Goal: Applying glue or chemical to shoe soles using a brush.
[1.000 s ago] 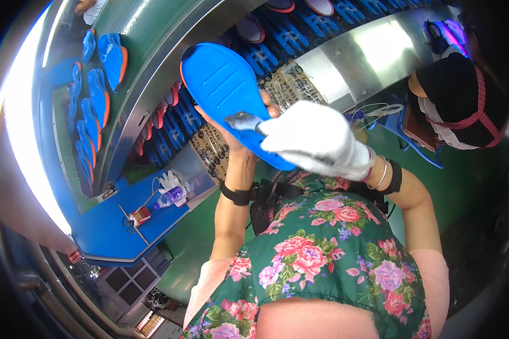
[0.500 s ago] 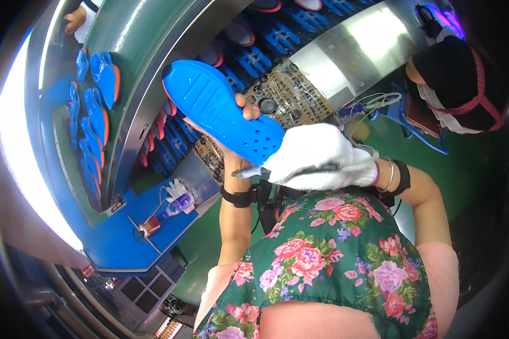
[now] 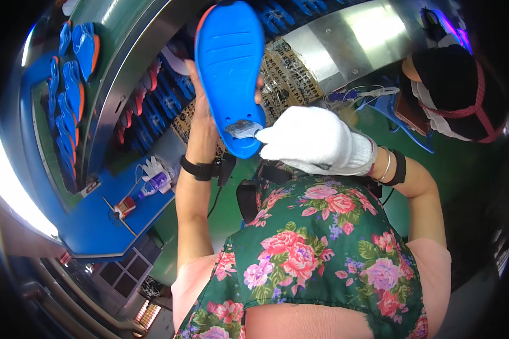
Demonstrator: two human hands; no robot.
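Note:
My bare left hand (image 3: 202,116) grips a blue shoe sole (image 3: 229,53) from behind, the thumb along its left edge and fingertips showing at its right edge. The sole stands nearly upright, with an orange rim at the upper left. In a white glove, my right hand (image 3: 316,141) is closed on a small flat brush (image 3: 244,129). The brush's bristles lie against the lower, narrower end of the sole, covering most of the small holes there. The brush's handle is mostly hidden inside the glove.
Several blue and orange soles (image 3: 73,90) lie on the green belt at left. Brown printed cardboard (image 3: 291,70) covers part of the metal edge ahead. A blue side table (image 3: 96,237) holds a purple bottle (image 3: 157,183) and a white glove (image 3: 152,166). Another person (image 3: 458,90) is at right.
My left hand has turned the sole more upright and raised it. The brush, held beside the sole before, now touches its lower end. My view has shifted slightly.

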